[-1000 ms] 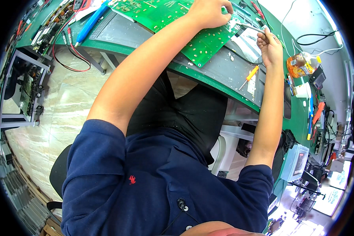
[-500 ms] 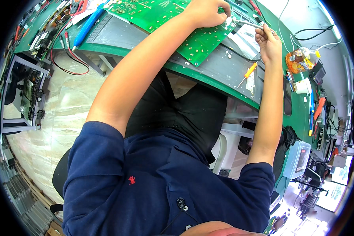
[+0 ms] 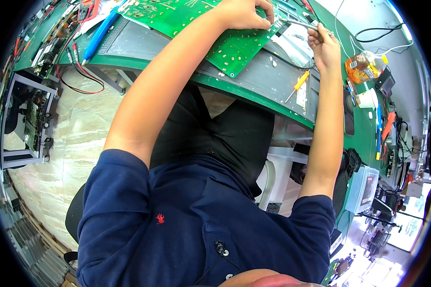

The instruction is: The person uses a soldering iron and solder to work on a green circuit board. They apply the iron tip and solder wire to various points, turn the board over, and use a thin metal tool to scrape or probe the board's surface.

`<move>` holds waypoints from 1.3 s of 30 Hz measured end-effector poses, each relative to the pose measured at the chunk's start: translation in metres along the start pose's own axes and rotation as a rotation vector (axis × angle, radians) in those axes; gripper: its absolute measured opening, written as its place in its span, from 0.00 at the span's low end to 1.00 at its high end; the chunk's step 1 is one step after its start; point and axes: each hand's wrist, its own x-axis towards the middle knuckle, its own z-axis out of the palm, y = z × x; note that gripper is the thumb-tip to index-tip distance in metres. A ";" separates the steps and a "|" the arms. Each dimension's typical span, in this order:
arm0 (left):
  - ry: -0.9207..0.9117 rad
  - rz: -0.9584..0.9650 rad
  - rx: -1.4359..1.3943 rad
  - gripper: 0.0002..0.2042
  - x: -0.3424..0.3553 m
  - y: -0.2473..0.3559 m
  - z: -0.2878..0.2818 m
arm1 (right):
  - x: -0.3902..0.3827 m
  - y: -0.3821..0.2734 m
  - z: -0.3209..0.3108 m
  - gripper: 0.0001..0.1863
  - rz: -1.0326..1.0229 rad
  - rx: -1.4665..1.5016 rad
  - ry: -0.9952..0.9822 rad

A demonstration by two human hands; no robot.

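Observation:
My left hand (image 3: 246, 15) rests over a green circuit board (image 3: 227, 52), its fingers curled at the board's right side; what they grip is hidden or too small to make out. In my right hand (image 3: 324, 50) is a thin grey metal tool (image 3: 297, 22), held with curled fingers, its far end reaching to the board beside my left fingertips, among small white bits. The board lies on a grey mat (image 3: 148, 43). Below my right hand a yellow-handled screwdriver (image 3: 300, 81) lies near a white sheet of crinkled material and a black cable.
A blue tool (image 3: 99, 37) and probe leads lie left. At right are a plastic bottle (image 3: 361, 67), white cup (image 3: 367, 98), pens, cables and a clear box (image 3: 361, 189). A metal frame holding a board (image 3: 31, 122) stands far left. The green bench edge crosses above my legs.
Both hands and the board appear slightly higher and further left, as does much of the bench. My right hand keeps hold of the tool at the same spot by my left fingers.

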 end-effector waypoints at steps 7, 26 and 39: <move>0.005 0.031 0.027 0.07 -0.001 -0.004 0.002 | 0.001 0.001 -0.002 0.09 -0.001 0.010 -0.006; 0.248 -0.186 -0.350 0.09 0.004 -0.016 0.007 | 0.009 0.003 -0.015 0.08 0.014 0.065 -0.017; 0.090 0.268 -0.131 0.05 -0.043 0.106 -0.027 | 0.022 0.018 -0.036 0.10 0.001 0.001 0.047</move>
